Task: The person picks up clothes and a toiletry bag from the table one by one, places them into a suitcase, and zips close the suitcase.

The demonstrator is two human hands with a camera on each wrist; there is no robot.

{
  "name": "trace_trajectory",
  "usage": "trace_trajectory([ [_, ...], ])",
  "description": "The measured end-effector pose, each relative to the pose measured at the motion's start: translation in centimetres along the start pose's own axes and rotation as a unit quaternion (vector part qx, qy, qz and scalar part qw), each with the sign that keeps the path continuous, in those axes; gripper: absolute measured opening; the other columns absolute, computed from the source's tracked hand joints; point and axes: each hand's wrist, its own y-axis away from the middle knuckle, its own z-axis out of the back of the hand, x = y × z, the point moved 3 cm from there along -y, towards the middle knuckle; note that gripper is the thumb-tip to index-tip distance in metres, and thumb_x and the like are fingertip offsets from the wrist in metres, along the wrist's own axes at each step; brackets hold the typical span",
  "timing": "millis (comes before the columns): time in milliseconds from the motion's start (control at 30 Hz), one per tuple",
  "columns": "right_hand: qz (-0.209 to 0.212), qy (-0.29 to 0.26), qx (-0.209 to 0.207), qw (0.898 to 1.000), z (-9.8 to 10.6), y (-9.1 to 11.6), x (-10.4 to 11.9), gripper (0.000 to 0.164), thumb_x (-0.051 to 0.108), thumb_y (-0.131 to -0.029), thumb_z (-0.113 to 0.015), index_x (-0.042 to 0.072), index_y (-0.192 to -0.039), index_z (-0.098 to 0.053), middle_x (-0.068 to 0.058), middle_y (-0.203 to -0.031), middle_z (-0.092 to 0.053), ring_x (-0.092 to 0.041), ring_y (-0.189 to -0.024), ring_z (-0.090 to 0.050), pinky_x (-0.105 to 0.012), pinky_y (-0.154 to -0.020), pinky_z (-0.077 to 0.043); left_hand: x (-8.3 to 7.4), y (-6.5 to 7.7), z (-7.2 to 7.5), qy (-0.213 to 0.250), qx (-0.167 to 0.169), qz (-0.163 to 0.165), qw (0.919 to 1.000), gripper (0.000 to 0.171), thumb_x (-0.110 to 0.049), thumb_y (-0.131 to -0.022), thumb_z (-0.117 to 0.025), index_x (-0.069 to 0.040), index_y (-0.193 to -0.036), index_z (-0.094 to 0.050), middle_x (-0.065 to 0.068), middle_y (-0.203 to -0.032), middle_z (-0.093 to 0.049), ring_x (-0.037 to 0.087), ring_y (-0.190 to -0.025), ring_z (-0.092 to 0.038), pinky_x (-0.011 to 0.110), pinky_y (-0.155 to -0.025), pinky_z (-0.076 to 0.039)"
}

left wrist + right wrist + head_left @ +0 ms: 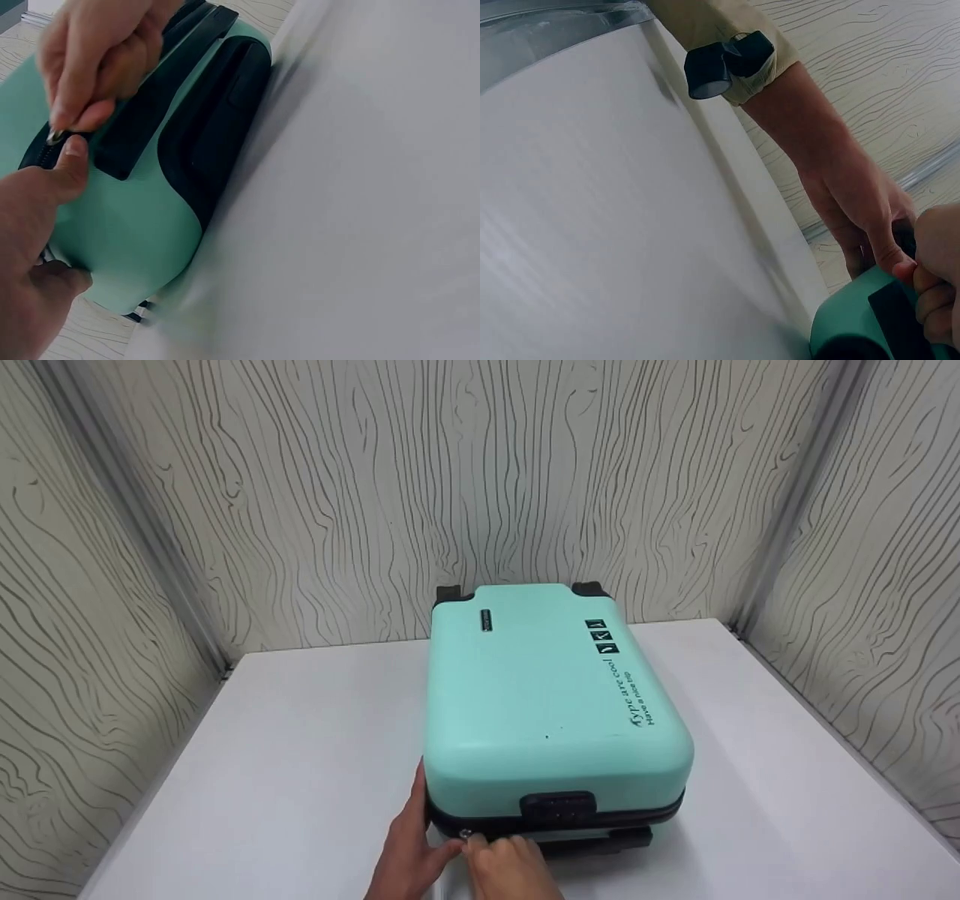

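Observation:
A mint-green hard-shell suitcase (525, 682) lies flat, its wheels away from me and its black lock (559, 806) facing me. At its near left corner my left hand (409, 847) grips the shell, fingers along the side and thumb beside the zipper. My right hand (514, 870) is curled at the front edge, close to the left thumb. In the left wrist view, its thumb and finger pinch a small metal zipper pull (54, 136). Beside it runs the black carry handle (146, 112). The right wrist view shows both hands meeting at this corner.
The suitcase rests on a white table (300, 750). Wood-grain patterned panels (525, 472) enclose it at the back and both sides, with grey strips at the corners. The left sleeve (705, 22) is light, with a black device strapped at the wrist.

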Motion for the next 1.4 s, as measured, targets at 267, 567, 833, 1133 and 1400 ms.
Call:
trace_trajectory([
  [267,-0.045,0.065,0.017,0.997,-0.4,-2.1,2.8,0.02,0.018,-0.079,-0.066,0.011,-0.064,-0.056,0.001,-0.047,-0.045,-0.016,-0.039,-0.043,-0.029,-0.037,-0.033,-0.9,-0.2,-0.3,-0.001,0.006,-0.006,1.0,0.113,-0.002,-0.072,-0.077,-0.022,-0.15,0.002,-0.009,-0.145,-0.039,0.013,-0.127,-0.044,0.03,-0.101,-0.04],
  [567,-0.071,0.058,0.058,0.994,0.0,-2.6,3.0,0.023,0.029,-0.084,-0.065,0.013,-0.07,-0.056,0.001,-0.05,-0.048,-0.017,-0.042,-0.049,-0.029,-0.037,-0.035,-0.9,-0.5,0.7,0.025,0.044,-0.003,0.9987,0.109,0.001,-0.075,-0.072,-0.023,-0.15,0.003,-0.004,-0.154,-0.022,0.017,-0.137,-0.03,0.03,-0.106,-0.033],
  [833,0.067,-0.051,-0.2,0.976,7.3,2.0,-1.1,0.011,0.025,-0.087,-0.062,0.014,-0.086,-0.063,0.01,-0.074,-0.057,-0.001,-0.064,-0.05,-0.012,-0.055,-0.041,0.9,-0.5,1.5,0.068,0.065,0.1,0.9905,0.088,0.024,-0.078,-0.034,-0.022,-0.15,-0.012,0.003,-0.154,-0.021,0.025,-0.139,-0.025,0.032,-0.105,-0.034],
  [1133,-0.255,-0.104,-0.251,0.928,12.5,5.2,-10.7,0.061,0.025,-0.085,-0.068,0.009,-0.137,-0.04,-0.019,-0.128,-0.033,-0.035,-0.116,-0.028,-0.048,-0.091,-0.031,0.0,-1.5,1.7,0.082,0.004,0.16,0.9837,0.059,-0.041,-0.101,-0.031,-0.007,-0.148,-0.022,0.011,-0.152,-0.026,0.029,-0.139,-0.024,0.044,-0.109,-0.029],
  [1400,-0.315,-0.232,-0.138,0.91,10.9,5.0,-13.5,0.087,0.041,-0.091,-0.057,0.016,-0.148,0.004,-0.025,-0.142,-0.005,-0.038,-0.13,-0.015,-0.06,-0.099,-0.029,-1.4,-0.9,0.2,0.019,0.002,0.169,0.9855,0.058,-0.045,-0.101,-0.022,-0.013,-0.149,-0.017,0.003,-0.151,-0.026,0.023,-0.138,-0.026,0.045,-0.111,-0.024],
])
